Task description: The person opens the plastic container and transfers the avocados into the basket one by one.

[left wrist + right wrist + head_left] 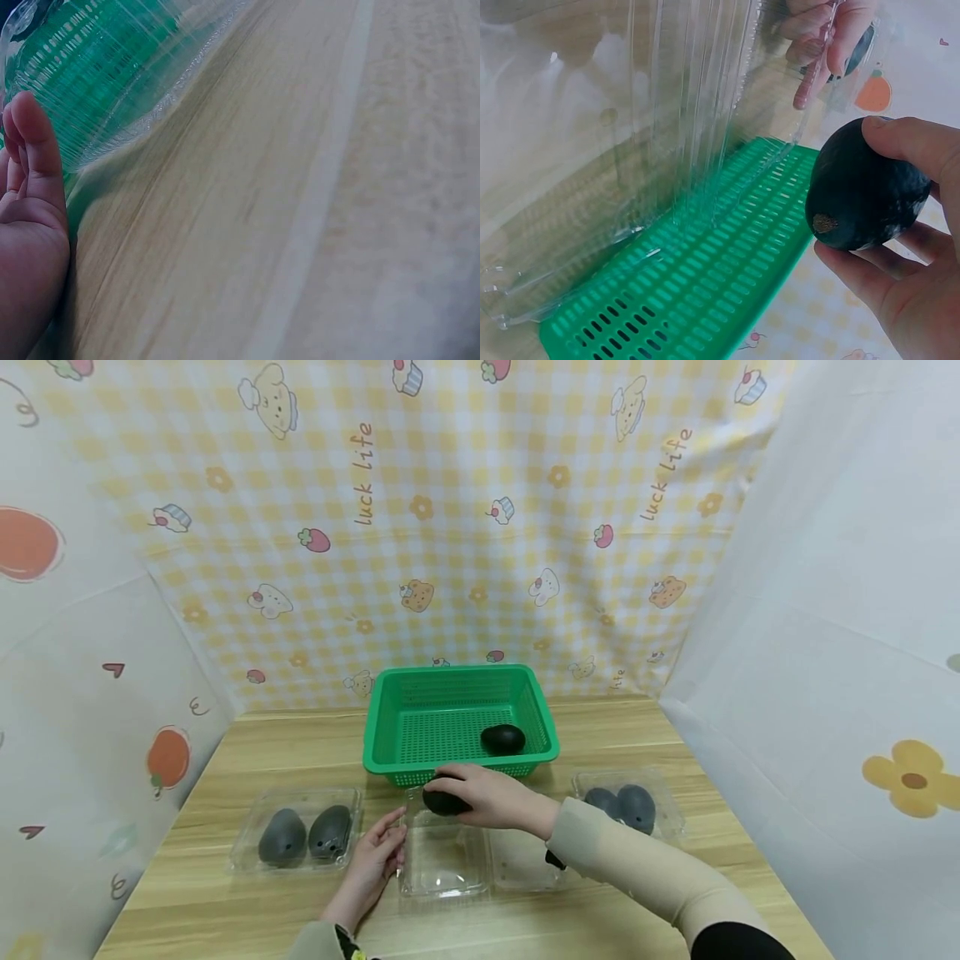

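My right hand grips a dark avocado between thumb and fingers, over the far end of an opened clear plastic clamshell container. In the right wrist view the avocado's brown stem scar faces the camera. My left hand holds the left edge of that container, thumb and fingers close together at its wall. Another avocado lies at the right side of the green basket behind the container. The container's other half lies flat to the right, partly covered by my right sleeve.
On the left stands a clear container with two avocados inside. Another container, holding two avocados, stands on the right beyond my forearm. Patterned cloth hangs behind the wooden table and along both sides.
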Tool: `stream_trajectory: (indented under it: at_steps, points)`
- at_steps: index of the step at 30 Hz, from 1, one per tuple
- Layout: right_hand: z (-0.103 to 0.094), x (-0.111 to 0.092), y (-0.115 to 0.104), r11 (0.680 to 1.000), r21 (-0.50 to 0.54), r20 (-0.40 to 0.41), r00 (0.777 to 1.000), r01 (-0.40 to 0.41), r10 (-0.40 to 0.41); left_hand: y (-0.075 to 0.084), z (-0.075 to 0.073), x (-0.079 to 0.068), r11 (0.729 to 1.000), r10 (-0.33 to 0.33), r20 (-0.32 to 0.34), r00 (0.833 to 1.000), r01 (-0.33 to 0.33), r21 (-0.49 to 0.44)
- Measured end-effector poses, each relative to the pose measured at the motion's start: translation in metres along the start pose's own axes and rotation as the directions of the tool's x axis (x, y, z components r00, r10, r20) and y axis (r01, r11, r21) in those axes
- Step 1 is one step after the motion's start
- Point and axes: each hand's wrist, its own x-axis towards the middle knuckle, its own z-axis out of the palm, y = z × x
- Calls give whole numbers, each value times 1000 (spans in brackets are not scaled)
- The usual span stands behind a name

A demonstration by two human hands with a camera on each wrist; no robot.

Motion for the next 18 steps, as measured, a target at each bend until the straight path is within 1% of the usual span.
stream_trajectory:
  at_steps: [11,18]
  points:
    - [-7,0,5,1000,7,-50,998,26,-26,0,2,1,1000,-4,-19,1000,4,-19]
    - [-13,0,9,1000,-17,-56,998,22,-23,0,2,0,1000,2,-19,1000,-2,-15]
